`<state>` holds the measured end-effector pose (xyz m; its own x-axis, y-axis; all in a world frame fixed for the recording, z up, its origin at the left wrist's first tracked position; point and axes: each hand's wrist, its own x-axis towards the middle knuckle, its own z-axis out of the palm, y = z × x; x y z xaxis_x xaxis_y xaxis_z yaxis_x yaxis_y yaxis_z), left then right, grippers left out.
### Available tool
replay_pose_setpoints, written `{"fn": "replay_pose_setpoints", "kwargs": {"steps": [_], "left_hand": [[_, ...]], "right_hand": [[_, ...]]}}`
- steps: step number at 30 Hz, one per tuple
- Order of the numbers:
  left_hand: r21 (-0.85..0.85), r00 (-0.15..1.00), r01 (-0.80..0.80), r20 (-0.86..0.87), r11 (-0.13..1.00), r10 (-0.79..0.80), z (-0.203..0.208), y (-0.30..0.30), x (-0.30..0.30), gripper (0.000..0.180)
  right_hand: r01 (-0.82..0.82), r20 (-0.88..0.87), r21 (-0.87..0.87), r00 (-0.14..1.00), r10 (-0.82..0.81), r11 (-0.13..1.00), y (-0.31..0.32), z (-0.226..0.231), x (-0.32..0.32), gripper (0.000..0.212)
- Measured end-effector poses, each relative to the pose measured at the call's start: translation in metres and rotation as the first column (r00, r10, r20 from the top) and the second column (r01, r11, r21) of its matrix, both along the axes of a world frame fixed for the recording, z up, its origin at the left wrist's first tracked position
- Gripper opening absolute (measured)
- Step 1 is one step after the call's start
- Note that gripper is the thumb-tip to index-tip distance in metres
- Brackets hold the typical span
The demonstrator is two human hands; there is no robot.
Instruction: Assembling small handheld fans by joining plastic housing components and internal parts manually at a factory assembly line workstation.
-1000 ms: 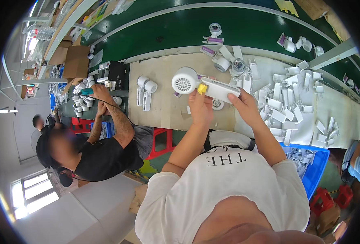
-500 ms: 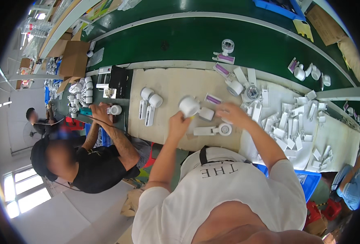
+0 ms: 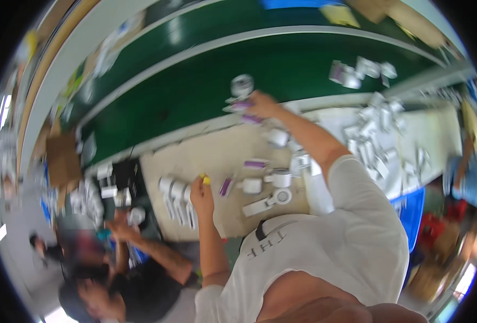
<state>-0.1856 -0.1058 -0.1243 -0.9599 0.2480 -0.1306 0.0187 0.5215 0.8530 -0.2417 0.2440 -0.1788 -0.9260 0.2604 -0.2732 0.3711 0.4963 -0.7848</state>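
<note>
Now our right hand has moved from the near tabletop to a purple-and-white plastic part on the far green surface; blur hides whether it grips. Our left hand, beside white round-headed plastic units at left, shows a small yellow piece at its fingertips, pinched or merely worn, we cannot tell; handling seems shifted farther away

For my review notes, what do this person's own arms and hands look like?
The left hand and right hand are bare of gloves, and both forearms are uncovered. Short, loose white sleeves cover the arms higher up. A small yellow patch shows at the left hand; blur hides whether it is worn.
</note>
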Motion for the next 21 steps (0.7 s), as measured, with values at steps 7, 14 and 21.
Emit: {"fn": "replay_pose_setpoints", "kwargs": {"steps": [7, 14, 21], "left_hand": [[0.712, 0.71, -0.459, 0.654, 0.532, -0.262, 0.02, 0.098, 0.021, 0.041], [0.636, 0.734, -0.37, 0.647, 0.677, -0.206, 0.039, 0.122, 0.081, 0.034], [0.733, 0.416, -0.279, 0.674, 0.62, -0.61, 0.109, 0.126, 0.129, 0.032]], "right_hand": [[-0.002, -0.184, -0.474, 0.978, -0.097, 0.88, -0.095, 0.101, 0.141, 0.045], [-0.074, -0.267, -0.019, 0.961, 0.066, 0.997, -0.12, 0.14, 0.25, 0.051], [0.121, -0.572, 0.211, 0.82, 0.022, 0.97, -0.073, 0.146, 0.289, 0.083]]}}
